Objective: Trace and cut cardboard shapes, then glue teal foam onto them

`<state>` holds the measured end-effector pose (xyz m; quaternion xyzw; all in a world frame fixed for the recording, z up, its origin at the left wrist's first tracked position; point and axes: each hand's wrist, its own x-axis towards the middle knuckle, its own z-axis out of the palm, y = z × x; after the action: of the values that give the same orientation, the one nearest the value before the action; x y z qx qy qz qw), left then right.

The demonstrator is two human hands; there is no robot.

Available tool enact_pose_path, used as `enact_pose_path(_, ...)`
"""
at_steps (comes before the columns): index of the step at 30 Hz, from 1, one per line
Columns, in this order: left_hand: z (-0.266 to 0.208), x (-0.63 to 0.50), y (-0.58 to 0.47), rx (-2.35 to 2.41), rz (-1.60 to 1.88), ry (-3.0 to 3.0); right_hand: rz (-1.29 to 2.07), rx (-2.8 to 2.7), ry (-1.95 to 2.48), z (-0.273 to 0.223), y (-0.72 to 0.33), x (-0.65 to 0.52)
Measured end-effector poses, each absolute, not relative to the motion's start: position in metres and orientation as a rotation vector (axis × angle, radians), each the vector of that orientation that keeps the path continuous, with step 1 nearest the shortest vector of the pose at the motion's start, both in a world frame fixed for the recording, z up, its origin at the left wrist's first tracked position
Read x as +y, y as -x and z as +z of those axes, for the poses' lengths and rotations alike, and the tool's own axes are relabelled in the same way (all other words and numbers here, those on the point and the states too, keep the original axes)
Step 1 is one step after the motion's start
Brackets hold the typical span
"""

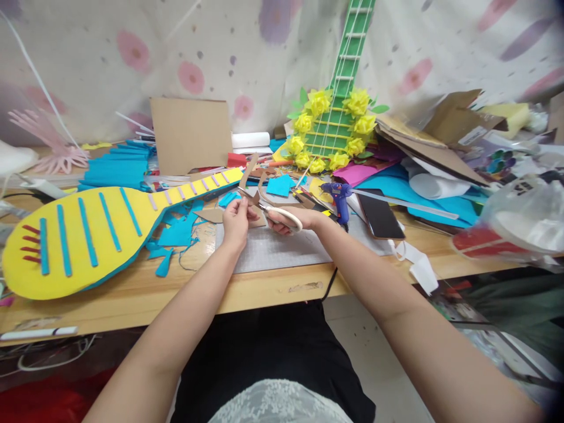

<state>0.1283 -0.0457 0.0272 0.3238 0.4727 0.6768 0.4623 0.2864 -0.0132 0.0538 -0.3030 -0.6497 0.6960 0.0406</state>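
Observation:
My right hand (284, 221) is closed on the white handles of a pair of scissors (291, 218), whose blades point left toward my other hand. Closed in a pinch, my left hand (237, 222) holds a brown cardboard piece (252, 202) at the scissor tips; its exact outline is partly hidden by the fingers. Both hands are above a grey cutting mat (282, 252). Brown cardboard scraps and a small blue paper piece (281, 185) lie just behind them.
A yellow paper lute (79, 241) lies at left beside blue scraps (176, 232). Behind stands a green instrument (330, 132) with yellow flowers. A blue glue gun (338, 200), a black phone (379, 216) and a bagged bucket (511, 229) are at right. A cardboard sheet (189, 135) leans behind.

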Motion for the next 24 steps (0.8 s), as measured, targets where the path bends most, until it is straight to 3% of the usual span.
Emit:
enact_pose_path(11, 0.034, -0.05, -0.127, 1.182, 1.696, -0.73, 1.912, -2.043, 0.982, 0.056, -0.285, -0.009)
enact_pose_path(14, 0.03, -0.048, -0.115, 1.232, 1.77, -0.828, 1.642, -2.072, 1.152, 0.059, -0.291, -0.007)
enact_pose_path(19, 0.027, -0.042, -0.099, 1.31, 1.834, -0.913, 0.818, -2.153, 1.728, 0.064, -0.293, -0.006)
enact_pose_path(24, 0.027, -0.039, -0.099, 1.281, 1.772, -0.756, 0.52, -2.372, 1.866, 0.059, -0.279, -0.008)
